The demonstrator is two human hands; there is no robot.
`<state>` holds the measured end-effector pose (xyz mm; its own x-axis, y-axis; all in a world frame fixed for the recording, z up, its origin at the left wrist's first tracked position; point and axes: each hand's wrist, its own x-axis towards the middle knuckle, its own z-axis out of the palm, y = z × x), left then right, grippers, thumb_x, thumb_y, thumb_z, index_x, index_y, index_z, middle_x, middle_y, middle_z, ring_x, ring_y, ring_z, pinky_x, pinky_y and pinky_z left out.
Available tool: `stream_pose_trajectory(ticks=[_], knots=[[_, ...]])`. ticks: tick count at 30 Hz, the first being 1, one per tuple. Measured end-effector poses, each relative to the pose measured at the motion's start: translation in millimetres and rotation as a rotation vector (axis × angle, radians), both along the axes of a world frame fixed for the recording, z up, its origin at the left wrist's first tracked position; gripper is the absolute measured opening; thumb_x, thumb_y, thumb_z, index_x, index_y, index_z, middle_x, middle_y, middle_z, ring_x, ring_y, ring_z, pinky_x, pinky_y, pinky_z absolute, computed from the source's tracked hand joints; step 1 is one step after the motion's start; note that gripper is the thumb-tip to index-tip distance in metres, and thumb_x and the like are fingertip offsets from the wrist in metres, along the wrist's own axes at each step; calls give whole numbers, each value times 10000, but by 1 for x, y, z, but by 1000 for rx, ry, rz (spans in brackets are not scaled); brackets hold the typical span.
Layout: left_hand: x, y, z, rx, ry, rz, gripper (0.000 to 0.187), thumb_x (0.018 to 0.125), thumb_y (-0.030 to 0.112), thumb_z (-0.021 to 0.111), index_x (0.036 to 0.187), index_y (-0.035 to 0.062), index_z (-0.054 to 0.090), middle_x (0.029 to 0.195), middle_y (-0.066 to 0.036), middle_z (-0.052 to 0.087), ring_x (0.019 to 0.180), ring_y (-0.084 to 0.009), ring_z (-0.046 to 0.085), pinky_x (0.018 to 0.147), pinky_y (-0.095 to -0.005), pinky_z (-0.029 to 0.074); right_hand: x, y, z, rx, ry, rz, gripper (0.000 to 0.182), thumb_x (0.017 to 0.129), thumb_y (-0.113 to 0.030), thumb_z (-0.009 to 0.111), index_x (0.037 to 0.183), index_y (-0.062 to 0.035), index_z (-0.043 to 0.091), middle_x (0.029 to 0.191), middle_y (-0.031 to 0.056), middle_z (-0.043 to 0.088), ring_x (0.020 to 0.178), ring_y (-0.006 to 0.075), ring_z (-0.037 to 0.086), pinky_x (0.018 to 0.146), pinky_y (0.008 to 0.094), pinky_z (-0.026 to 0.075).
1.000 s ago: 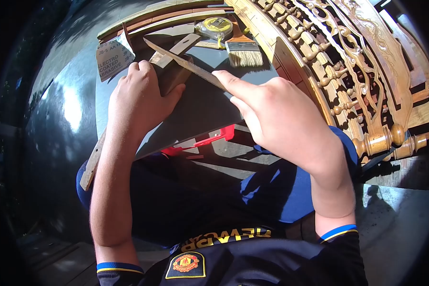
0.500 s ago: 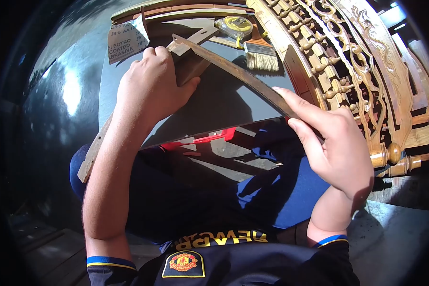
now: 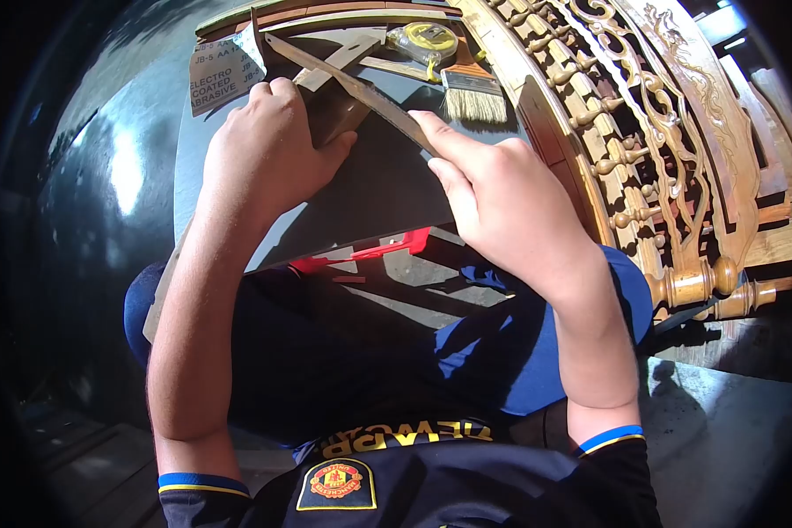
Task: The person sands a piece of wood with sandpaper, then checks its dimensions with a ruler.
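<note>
My right hand (image 3: 510, 194) grips a long, narrow, rusty-brown file (image 3: 383, 106), index finger stretched along it. Its far end points up and left, crossing over a long flat strip (image 3: 361, 48) with a hole near its end. My left hand (image 3: 260, 154) is closed over that strip and a dark brown block (image 3: 336, 121), holding them on the grey board (image 3: 396, 189). The strip passes beneath my left forearm, and its lower end shows beside my knee. The fingertips of my left hand are partly hidden.
Beyond my hands lie a sheet of abrasive paper (image 3: 224, 75), a yellow tape measure (image 3: 427, 40) and a paintbrush (image 3: 473, 95). Carved wooden furniture with turned spindles (image 3: 620, 163) stands at the right. A red plastic piece (image 3: 365, 253) is below the board.
My right hand has pushed the file up and to the left, so its far end reaches further past the strip. My left hand has stayed nearly in place.
</note>
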<state>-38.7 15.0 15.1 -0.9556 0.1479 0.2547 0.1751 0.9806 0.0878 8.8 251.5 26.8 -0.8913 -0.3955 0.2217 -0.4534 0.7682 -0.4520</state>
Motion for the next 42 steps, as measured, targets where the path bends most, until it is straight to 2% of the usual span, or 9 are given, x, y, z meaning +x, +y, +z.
stream_pose_trajectory(ticks=[5,10,13,15,21,29,34,40,42], knots=[[4,-2,0,-26,-8,40,663,899,520,802,1134,-81,652,1121,-263,717,1062,-408,745,918,-465,618,48,59,63,3,-186,48,484,984,38,607,1466,8,639,1214,245,780,1102,337,795,969,323,578],[3,4,2,-2,-34,19,648,912,507,814,1126,-77,633,1139,-270,708,1092,-426,728,952,-479,590,-2,8,0,-101,71,90,403,1002,-59,670,1402,-11,681,874,291,696,672,388,703,643,424,533],[1,2,1,-29,16,5,655,879,519,820,1122,-72,674,1103,-250,730,1015,-389,766,904,-455,629,5,17,13,-55,60,98,420,1004,-46,663,1421,-3,663,932,301,713,664,410,686,642,414,540],[2,2,-1,-33,10,25,654,879,516,819,1121,-74,676,1102,-250,732,1009,-385,770,909,-452,630,33,45,44,42,-117,42,475,990,49,585,1459,6,642,1039,269,777,796,291,804,758,357,598],[2,3,1,-25,9,6,659,917,504,805,1173,-81,637,1156,-260,708,1111,-402,731,959,-469,592,-9,2,3,-72,13,88,415,988,-32,648,1401,0,679,883,269,733,684,416,717,632,437,550],[4,3,4,-33,-48,41,677,905,508,809,1171,-90,636,1158,-263,704,1113,-416,731,966,-479,600,22,59,37,-77,-13,128,453,989,-11,641,1442,-12,670,1011,240,791,637,172,706,667,365,563],[3,3,0,-24,-3,29,684,912,520,803,1172,-91,638,1144,-278,708,1100,-417,735,964,-467,596,-12,3,2,-93,11,84,428,1008,-77,684,1430,-8,661,865,303,694,584,346,611,623,379,519],[6,0,3,-34,-48,74,669,932,513,793,1168,-95,646,1151,-280,707,1100,-418,737,955,-464,606,33,61,61,-4,-174,44,443,1002,48,562,1438,69,641,1233,233,785,1066,258,799,994,361,592],[4,5,5,-38,-63,32,661,931,498,797,1171,-99,645,1157,-277,711,1110,-409,736,954,-467,597,7,24,28,-67,-113,21,405,1021,-15,611,1421,20,670,1003,277,769,839,328,789,781,384,600]])
